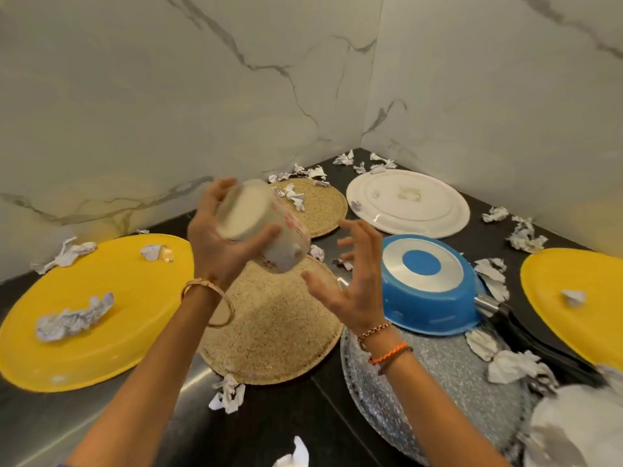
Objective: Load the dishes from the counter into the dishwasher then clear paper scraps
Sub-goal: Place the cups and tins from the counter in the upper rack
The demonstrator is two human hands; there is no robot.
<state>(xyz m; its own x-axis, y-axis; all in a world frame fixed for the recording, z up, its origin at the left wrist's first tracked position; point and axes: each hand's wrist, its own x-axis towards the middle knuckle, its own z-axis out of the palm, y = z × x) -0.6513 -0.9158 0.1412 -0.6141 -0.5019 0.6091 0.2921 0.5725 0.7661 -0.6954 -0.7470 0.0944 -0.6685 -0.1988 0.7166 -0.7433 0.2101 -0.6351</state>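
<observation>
Head view. The left hand (215,244) grips a white mug (266,230) held in the air, tilted on its side, base toward the camera; fingers and thumb curl round its body. The mug is blurred, with a red pattern on its side. The right hand (350,281) hangs just beside the mug, fingers spread and slightly bent, holding nothing and not touching it.

Below lies a black counter (283,426) set in a corner of two marble walls (168,96). Count of dishes on it: one white plate (408,203) near the corner; one blue pan (428,284), upside down, its dark handle (526,332) pointing right. Count of mats: two round woven mats, one far (320,210) and one near (276,328), the near one directly under the hands; two yellow mats, left (94,311) and right (580,298), the right one cut by the picture's edge; one grey speckled mat (448,392) under the pan's near rim.

Paper scraps (72,320) lie scattered: more than a dozen, on the yellow mats, the far woven mat, along the walls and round the pan; an exact count is not possible. A white blurred thing (580,429) fills the lower right corner; what it is cannot be told.

Bare counter shows between the left yellow mat and the grey mat, at the near edge.
</observation>
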